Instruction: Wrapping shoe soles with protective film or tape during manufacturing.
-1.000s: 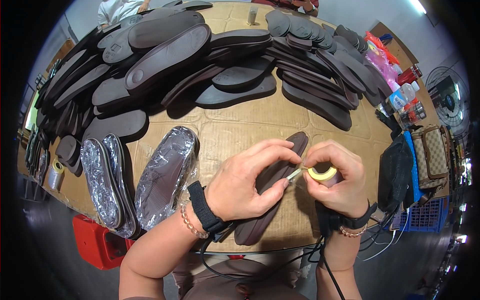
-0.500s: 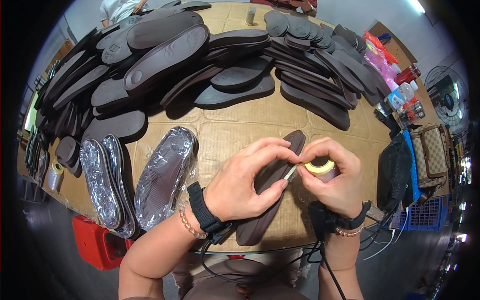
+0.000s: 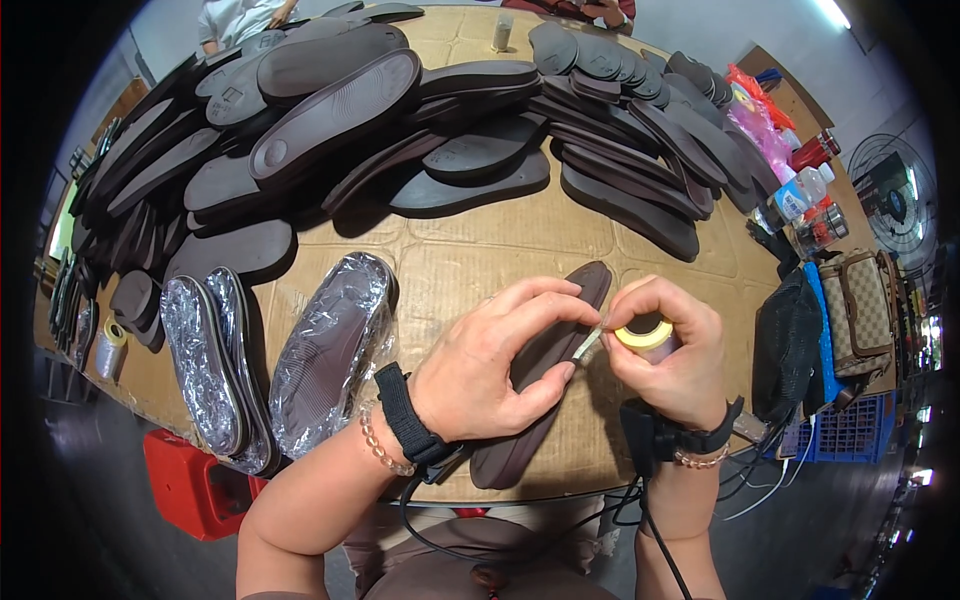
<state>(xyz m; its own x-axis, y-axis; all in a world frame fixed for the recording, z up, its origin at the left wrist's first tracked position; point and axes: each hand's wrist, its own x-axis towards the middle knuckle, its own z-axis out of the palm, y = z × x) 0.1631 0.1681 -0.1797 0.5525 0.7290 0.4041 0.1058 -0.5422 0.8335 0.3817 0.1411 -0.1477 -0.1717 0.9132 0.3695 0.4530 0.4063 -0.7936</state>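
My left hand (image 3: 495,350) is wrapped over a dark brown shoe sole (image 3: 503,462), which lies slanted on the table; a lengthwise line suggests two stacked. Its fingers reach across to the far side and the thumb presses the near side. My right hand (image 3: 672,345) curls around a small roll of clear film (image 3: 646,338) with a yellow core. Thumb and forefinger pinch together at the sole's right edge. Between the two hands shows a narrow pale strip (image 3: 588,345); whether it comes off the roll I cannot tell.
Film-wrapped soles (image 3: 332,360) lie at the left, near another roll (image 3: 110,350). Heaped bare soles (image 3: 330,120) cover the far side. At the right are a bottle (image 3: 803,192), a checked bag (image 3: 860,305) and cables (image 3: 745,480). A red stool (image 3: 190,490) stands below.
My right hand and the roll have shifted very slightly to the right, and more of the pale strip shows. My left hand stays on the sole.
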